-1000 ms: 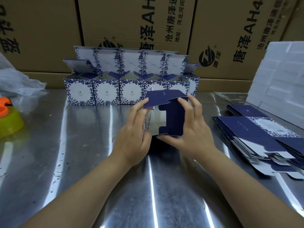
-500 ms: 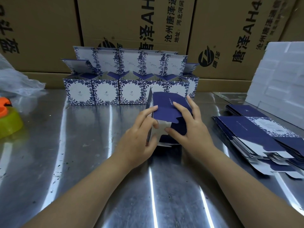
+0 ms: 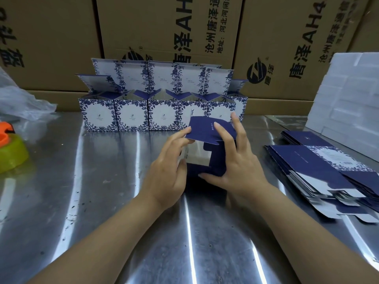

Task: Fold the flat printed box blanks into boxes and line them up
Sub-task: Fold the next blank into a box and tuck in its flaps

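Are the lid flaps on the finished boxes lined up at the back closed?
No, the finished boxes all have their lid flaps standing up open.

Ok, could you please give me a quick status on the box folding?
Left hand and right hand hold the half-folded box, one each side. Right fingers on its navy flap. Row of folded boxes right behind.
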